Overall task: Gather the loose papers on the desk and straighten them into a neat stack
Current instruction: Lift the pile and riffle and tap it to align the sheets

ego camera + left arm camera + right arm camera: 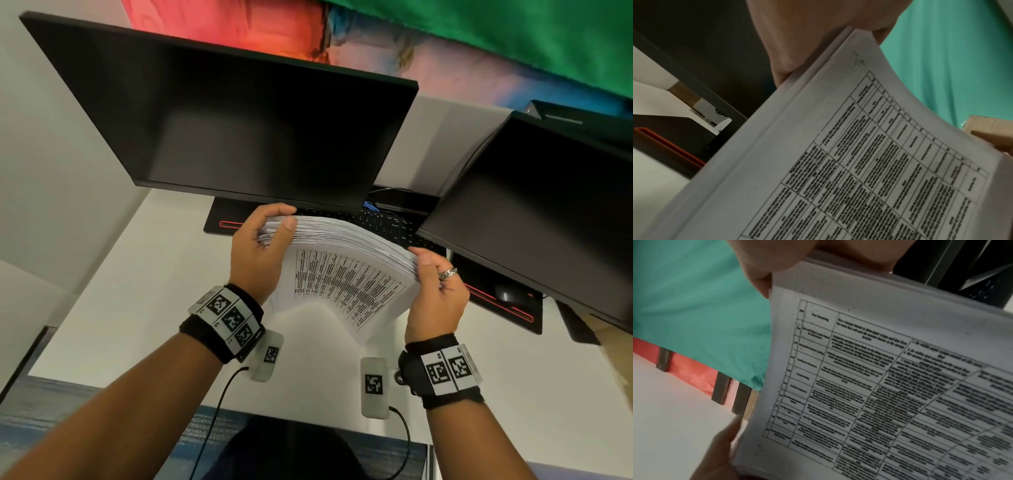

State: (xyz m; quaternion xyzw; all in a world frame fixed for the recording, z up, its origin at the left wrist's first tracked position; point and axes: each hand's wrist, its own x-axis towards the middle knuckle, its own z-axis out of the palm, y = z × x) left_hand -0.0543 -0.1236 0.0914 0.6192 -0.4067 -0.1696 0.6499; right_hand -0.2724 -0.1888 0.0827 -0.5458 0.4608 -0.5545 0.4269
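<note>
A thick stack of papers is held up on edge above the white desk, between the two hands, its upper edge bowed in an arch from left to right. The sheet facing the person carries a printed table of dense text (too blurred to read in any view).

The left hand grips the stack's left end: its thumb presses on the near face by the top corner and the fingers curl over the far side, so the paper is pinched between them. The right hand clasps the right end the same way, thumb against the near face, fingers wrapped round the edge; a ring sits on one finger. In the left wrist view the palm lies against the stack's short edge, and the sheets there look roughly flush. In the right wrist view the layers at the top corner step apart slightly.

The stack's lower edge hangs just above the desk; whether it touches I cannot tell.

Behind the papers stands a dark monitor, with a second monitor to the right. A black keyboard lies beyond the stack, and a mouse rests on a dark pad at the right. Both wrists wear black bands with printed markers.
</note>
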